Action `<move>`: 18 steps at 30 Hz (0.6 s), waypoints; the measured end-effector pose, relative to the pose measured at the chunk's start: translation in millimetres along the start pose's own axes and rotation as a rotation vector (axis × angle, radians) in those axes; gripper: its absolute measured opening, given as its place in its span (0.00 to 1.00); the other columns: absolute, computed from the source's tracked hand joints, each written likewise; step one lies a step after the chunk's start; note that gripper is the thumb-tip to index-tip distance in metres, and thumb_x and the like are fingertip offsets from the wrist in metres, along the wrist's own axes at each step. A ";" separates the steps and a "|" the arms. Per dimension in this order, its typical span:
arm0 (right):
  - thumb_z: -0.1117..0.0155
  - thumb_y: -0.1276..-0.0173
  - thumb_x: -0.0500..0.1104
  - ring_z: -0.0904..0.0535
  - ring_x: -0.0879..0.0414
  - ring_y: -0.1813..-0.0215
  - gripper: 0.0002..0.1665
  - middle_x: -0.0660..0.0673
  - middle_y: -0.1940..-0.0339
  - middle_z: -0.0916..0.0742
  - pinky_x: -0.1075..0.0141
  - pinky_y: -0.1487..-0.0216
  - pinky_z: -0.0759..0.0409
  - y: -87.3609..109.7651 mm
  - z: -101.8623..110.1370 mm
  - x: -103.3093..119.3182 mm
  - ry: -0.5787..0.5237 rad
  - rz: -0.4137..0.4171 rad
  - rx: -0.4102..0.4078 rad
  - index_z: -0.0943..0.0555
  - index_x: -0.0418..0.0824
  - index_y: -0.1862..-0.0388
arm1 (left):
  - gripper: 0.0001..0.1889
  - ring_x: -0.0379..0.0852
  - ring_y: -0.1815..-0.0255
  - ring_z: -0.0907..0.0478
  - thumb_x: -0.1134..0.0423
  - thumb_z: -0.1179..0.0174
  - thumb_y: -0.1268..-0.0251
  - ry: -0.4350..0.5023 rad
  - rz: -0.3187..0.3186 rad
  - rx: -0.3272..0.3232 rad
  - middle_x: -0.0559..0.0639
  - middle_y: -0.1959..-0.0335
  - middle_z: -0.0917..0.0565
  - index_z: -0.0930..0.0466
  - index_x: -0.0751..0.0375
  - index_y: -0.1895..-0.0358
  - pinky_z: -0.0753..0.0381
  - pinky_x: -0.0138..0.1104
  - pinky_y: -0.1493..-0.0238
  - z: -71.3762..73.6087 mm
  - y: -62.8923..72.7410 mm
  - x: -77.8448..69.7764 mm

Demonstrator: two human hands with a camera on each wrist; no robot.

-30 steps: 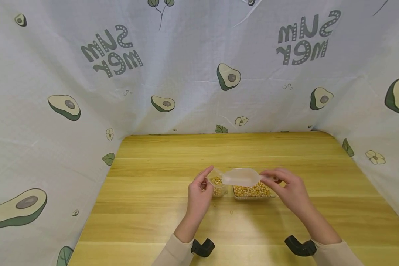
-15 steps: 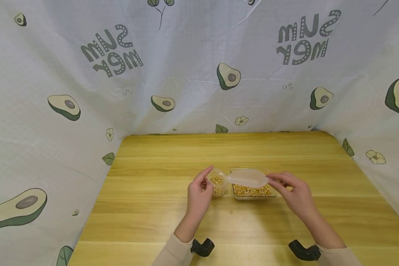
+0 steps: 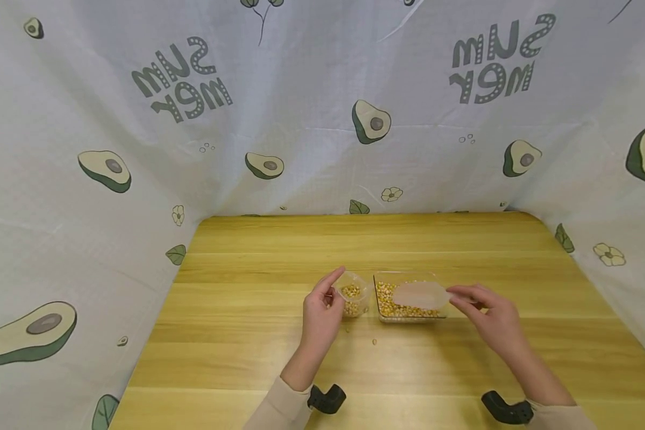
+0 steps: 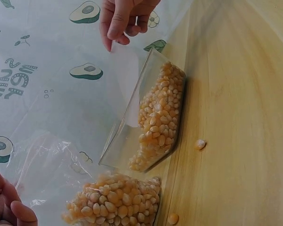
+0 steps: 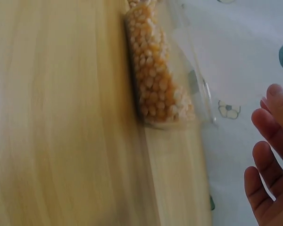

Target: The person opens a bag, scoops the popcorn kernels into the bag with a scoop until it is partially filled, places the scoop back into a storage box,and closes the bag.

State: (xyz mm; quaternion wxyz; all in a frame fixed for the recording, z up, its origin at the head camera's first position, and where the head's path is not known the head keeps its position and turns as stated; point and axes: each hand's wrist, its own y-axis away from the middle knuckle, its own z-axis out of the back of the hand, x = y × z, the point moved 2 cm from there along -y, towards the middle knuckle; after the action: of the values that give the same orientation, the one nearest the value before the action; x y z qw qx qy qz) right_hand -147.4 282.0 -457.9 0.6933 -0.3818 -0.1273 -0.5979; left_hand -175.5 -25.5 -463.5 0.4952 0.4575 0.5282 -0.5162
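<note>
My right hand (image 3: 491, 319) pinches the handle of a translucent white scoop (image 3: 420, 295). The scoop is above a clear rectangular container (image 3: 442, 312), which holds yellow corn kernels (image 4: 158, 115). To the left of the container stands a clear plastic bag (image 3: 359, 283) partly filled with kernels. My left hand (image 3: 322, 310) holds this bag at its left side, its mouth spread. Some of the left fingers are hidden behind the bag. In the right wrist view, the fingers (image 5: 262, 155) of my right hand are curled and the scoop is hard to make out.
A wooden table (image 3: 236, 334) bears the container and bag. A few loose kernels lie on it, one kernel (image 3: 374, 342) in front of the container. Behind the table hangs a white cloth (image 3: 312, 137) printed with avocados. Black wrist mounts (image 3: 326, 399) sit at both sleeves.
My right hand has moved right and slightly toward me, carrying the scoop from the bag's mouth to over the container. My left hand stays at the bag.
</note>
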 end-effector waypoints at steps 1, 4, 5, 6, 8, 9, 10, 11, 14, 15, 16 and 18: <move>0.34 0.30 0.45 0.26 0.75 0.67 0.11 0.52 0.66 0.13 0.77 0.69 0.28 0.5 0.9 -1.6 0.009 0.004 0.000 0.12 0.44 0.53 | 0.27 0.34 0.77 0.37 0.78 0.50 0.36 -0.001 0.000 0.000 0.63 0.59 0.22 0.18 0.48 0.39 0.39 0.23 0.80 -0.1 0.0 0.1; 0.33 0.31 0.43 0.26 0.76 0.68 0.09 0.54 0.68 0.13 0.78 0.68 0.27 1.2 2.5 -5.7 0.024 0.018 -0.008 0.12 0.44 0.54 | 0.28 0.34 0.76 0.37 0.77 0.50 0.35 -0.001 -0.002 0.006 0.62 0.55 0.21 0.18 0.46 0.39 0.38 0.23 0.79 -0.1 0.8 -0.6; 0.32 0.32 0.41 0.26 0.77 0.68 0.09 0.55 0.68 0.13 0.79 0.68 0.27 1.0 2.9 -6.5 0.031 0.030 -0.014 0.12 0.43 0.55 | 0.28 0.34 0.76 0.36 0.78 0.50 0.35 0.000 -0.002 0.007 0.61 0.54 0.20 0.18 0.46 0.39 0.38 0.23 0.79 -0.2 0.7 -0.4; 0.31 0.33 0.39 0.26 0.77 0.68 0.09 0.56 0.69 0.14 0.80 0.68 0.28 0.8 3.2 -7.2 0.035 0.043 -0.022 0.12 0.43 0.55 | 0.28 0.34 0.76 0.37 0.77 0.50 0.35 0.001 -0.002 0.007 0.61 0.54 0.20 0.18 0.46 0.39 0.38 0.23 0.79 -0.2 0.7 -0.5; 0.30 0.36 0.36 0.27 0.78 0.68 0.10 0.55 0.69 0.14 0.81 0.67 0.28 0.1 3.3 -7.6 0.055 0.070 -0.037 0.11 0.43 0.56 | 0.28 0.34 0.77 0.37 0.77 0.50 0.35 0.002 -0.002 0.006 0.60 0.53 0.20 0.18 0.46 0.39 0.38 0.24 0.79 0.0 0.8 -0.3; 0.29 0.37 0.35 0.27 0.79 0.68 0.10 0.55 0.69 0.14 0.82 0.67 0.28 -0.5 3.2 -7.7 0.071 0.085 -0.042 0.11 0.43 0.56 | 0.28 0.35 0.77 0.37 0.77 0.50 0.35 0.000 -0.004 0.004 0.59 0.52 0.20 0.18 0.45 0.39 0.39 0.24 0.79 0.0 0.8 -0.4; 0.29 0.38 0.34 0.27 0.79 0.68 0.11 0.53 0.69 0.14 0.83 0.67 0.29 -1.1 3.3 -7.2 0.083 0.098 -0.045 0.11 0.42 0.57 | 0.28 0.35 0.77 0.37 0.77 0.51 0.35 -0.001 -0.006 0.004 0.58 0.52 0.20 0.18 0.45 0.39 0.39 0.24 0.79 0.2 0.8 -0.5; 0.29 0.39 0.33 0.27 0.78 0.69 0.12 0.52 0.70 0.14 0.83 0.68 0.29 -1.9 3.5 -6.5 0.099 0.108 -0.045 0.11 0.42 0.57 | 0.28 0.35 0.77 0.38 0.77 0.51 0.35 -0.002 -0.007 0.004 0.58 0.51 0.19 0.18 0.45 0.39 0.39 0.24 0.79 0.3 0.6 -0.1; 0.28 0.40 0.34 0.28 0.77 0.70 0.12 0.50 0.70 0.13 0.81 0.70 0.30 -3.6 3.2 -4.8 0.151 0.125 -0.029 0.11 0.43 0.57 | 0.28 0.35 0.76 0.38 0.77 0.52 0.35 0.000 -0.008 0.002 0.54 0.47 0.19 0.18 0.46 0.39 0.39 0.23 0.79 0.5 0.4 0.9; 0.28 0.40 0.34 0.29 0.76 0.71 0.12 0.50 0.70 0.14 0.80 0.72 0.30 -4.1 2.8 -4.5 0.165 0.129 -0.024 0.11 0.42 0.57 | 0.28 0.35 0.76 0.38 0.77 0.52 0.35 0.001 -0.009 0.003 0.55 0.46 0.19 0.18 0.47 0.39 0.39 0.23 0.79 0.5 0.2 1.6; 0.27 0.40 0.34 0.30 0.75 0.72 0.12 0.51 0.71 0.14 0.78 0.73 0.31 -4.3 2.7 -3.7 0.177 0.133 -0.018 0.11 0.43 0.57 | 0.27 0.35 0.76 0.38 0.77 0.52 0.35 0.003 -0.008 0.004 0.55 0.46 0.19 0.18 0.47 0.39 0.39 0.23 0.79 0.7 0.0 2.1; 0.27 0.42 0.34 0.33 0.74 0.74 0.12 0.52 0.72 0.15 0.75 0.75 0.32 -4.9 1.1 -3.2 0.199 0.146 -0.009 0.11 0.43 0.58 | 0.27 0.35 0.76 0.38 0.77 0.52 0.34 0.008 -0.006 0.004 0.55 0.44 0.20 0.18 0.47 0.39 0.39 0.24 0.79 1.2 0.0 2.8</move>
State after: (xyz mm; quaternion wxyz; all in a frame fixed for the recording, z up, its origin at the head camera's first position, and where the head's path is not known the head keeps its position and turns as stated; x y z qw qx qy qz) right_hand -152.4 285.1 -457.4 0.7425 -0.3318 -0.0273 -0.5812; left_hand -175.7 -26.8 -466.3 0.4904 0.4589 0.5308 -0.5170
